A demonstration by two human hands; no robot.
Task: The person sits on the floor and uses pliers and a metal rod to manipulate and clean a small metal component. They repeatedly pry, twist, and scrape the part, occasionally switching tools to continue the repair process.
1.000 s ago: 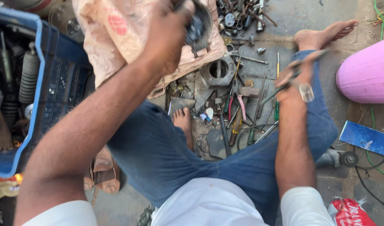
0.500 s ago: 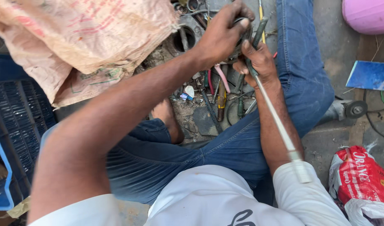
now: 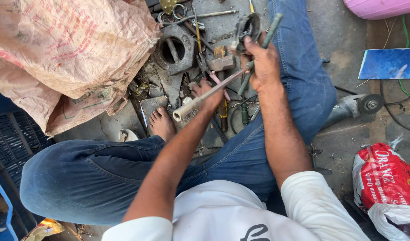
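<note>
The right hand (image 3: 264, 67) is clamped on a round dark metal part (image 3: 247, 26) and a thin green rod (image 3: 258, 53) above scattered tools. The left hand (image 3: 208, 93) grips a long pale steel tube (image 3: 200, 98); its fingers are hidden. A creased woven sack (image 3: 66, 53) lies left, a red printed bag (image 3: 383, 176) right, cut off
</note>
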